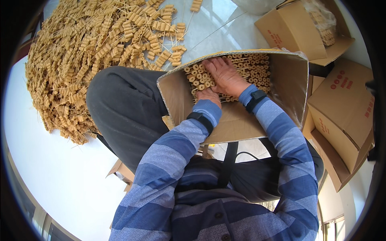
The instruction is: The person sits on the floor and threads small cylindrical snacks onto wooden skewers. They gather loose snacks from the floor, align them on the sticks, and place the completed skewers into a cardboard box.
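An open cardboard box [289,86] stands between my knees, partly filled with tan, ridged, hollow-centred rolls on thin sticks. The skewered rolls [259,76] lie in tight rows with their round ends facing up. Inside the box, my right hand [227,76] rests on the rows, its fingers stretched apart and the thumb pointing left. Just below it, my left hand [209,96] reaches down against the skewers at the box's near left side. Its fingertips are hidden, so I cannot see whether they grip anything.
A large heap of loose skewered rolls [80,60] spreads at the far left. Behind the box lies a tiled floor [217,24]. At the far right, an open carton [295,30] holds a clear bag of rolls; another cardboard box [341,112] stands at the right.
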`<state>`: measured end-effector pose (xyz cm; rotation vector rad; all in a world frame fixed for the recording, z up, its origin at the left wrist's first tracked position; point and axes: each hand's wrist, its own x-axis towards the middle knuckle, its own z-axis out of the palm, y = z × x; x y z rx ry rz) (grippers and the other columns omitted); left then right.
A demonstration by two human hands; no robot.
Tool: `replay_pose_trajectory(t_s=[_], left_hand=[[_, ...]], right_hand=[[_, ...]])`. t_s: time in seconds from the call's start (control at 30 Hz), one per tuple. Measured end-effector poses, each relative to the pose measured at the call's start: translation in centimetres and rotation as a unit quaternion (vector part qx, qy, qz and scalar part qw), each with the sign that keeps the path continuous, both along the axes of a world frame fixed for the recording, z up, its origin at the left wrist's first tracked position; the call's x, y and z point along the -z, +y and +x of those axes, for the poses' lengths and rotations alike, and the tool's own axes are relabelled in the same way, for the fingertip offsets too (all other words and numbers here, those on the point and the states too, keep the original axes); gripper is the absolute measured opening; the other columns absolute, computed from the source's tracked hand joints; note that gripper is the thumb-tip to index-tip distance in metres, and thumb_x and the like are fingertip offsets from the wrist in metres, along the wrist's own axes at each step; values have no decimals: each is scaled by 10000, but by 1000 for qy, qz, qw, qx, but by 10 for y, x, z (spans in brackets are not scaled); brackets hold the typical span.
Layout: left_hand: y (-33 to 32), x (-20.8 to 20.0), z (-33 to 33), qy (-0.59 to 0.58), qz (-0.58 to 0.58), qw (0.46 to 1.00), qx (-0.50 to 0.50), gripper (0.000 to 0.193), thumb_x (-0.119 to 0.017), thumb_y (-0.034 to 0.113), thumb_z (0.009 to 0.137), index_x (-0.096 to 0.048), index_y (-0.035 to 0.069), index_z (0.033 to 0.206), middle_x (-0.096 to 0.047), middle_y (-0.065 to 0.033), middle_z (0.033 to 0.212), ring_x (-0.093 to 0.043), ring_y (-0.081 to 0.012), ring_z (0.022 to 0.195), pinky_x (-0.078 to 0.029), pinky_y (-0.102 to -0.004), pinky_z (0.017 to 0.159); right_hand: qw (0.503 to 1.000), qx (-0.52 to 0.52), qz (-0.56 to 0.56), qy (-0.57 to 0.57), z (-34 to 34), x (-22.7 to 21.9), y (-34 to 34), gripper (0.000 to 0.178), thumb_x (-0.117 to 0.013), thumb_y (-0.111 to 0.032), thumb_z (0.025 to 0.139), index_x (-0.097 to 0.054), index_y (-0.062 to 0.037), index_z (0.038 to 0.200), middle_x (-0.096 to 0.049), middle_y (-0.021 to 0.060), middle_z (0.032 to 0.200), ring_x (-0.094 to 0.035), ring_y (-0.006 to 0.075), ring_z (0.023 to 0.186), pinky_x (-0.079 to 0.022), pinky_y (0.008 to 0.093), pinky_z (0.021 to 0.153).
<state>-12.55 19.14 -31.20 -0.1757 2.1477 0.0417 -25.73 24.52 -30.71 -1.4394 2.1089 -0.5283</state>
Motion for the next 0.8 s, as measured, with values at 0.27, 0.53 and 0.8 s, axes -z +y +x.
replay_pose_trajectory(t_s=[0.27, 0.53, 0.8], left_hand=[[11, -7, 3, 0, -37, 999, 14, 541, -541, 196, 937, -485, -42, 1419, -533, -231, 1361, -513, -361, 1208, -451, -525, 905], [10, -7, 0, 32, -48, 998, 11, 562, -514, 167, 930, -449, -102, 1418, -557, -239, 1325, -516, -378, 1195, -423, -548, 947], [2, -3, 1, 22, -9, 1000, -6, 575, -468, 196, 957, -415, -97, 1449, -501, -262, 1399, -494, -416, 1272, -361, -556, 1061]], right_hand=[[1000, 16, 7, 14, 6, 3, -1, 903, -833, -242, 690, -384, -64, 1454, -449, 147, 1443, -409, 343, 1377, -321, 569, 1144], [998, 15, 10, 56, 11, 6, -3, 810, -771, -207, 741, -401, -66, 1448, -459, 154, 1452, -412, 339, 1390, -320, 563, 1147], [999, 10, 31, 43, 12, 1, -4, 767, -720, -194, 794, -381, -56, 1468, -429, 171, 1498, -386, 354, 1418, -316, 551, 1160]])
